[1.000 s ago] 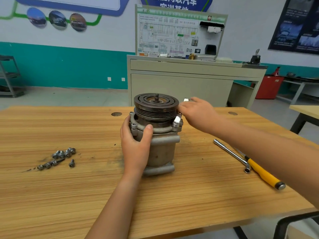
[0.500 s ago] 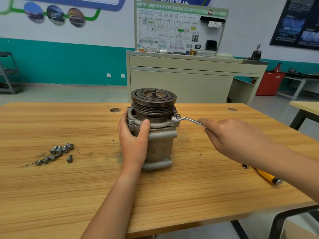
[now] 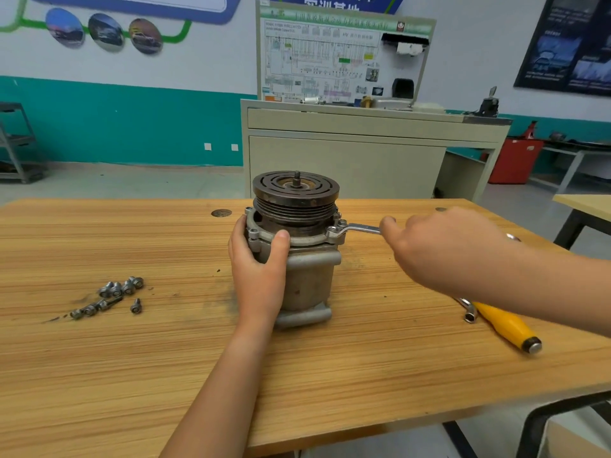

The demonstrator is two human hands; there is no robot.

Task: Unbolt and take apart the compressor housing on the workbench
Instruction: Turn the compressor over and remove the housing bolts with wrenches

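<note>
The grey metal compressor (image 3: 307, 279) stands upright in the middle of the wooden workbench (image 3: 165, 358), its dark grooved pulley (image 3: 296, 190) on top. My left hand (image 3: 259, 276) wraps around the housing's left side just below the flange. A silver wrench (image 3: 357, 230) sits on a bolt at the flange's right side and points right. My right hand (image 3: 439, 252) grips the wrench's handle end.
Several loose bolts (image 3: 114, 295) lie on the bench to the left. A yellow-handled tool (image 3: 506, 325) and an L-shaped socket wrench (image 3: 468, 310) lie at the right, partly under my right forearm. A beige cabinet (image 3: 347, 160) stands behind the bench.
My right hand swung the wrench from the back of the flange round to the right side. My left hand kept its hold on the housing.
</note>
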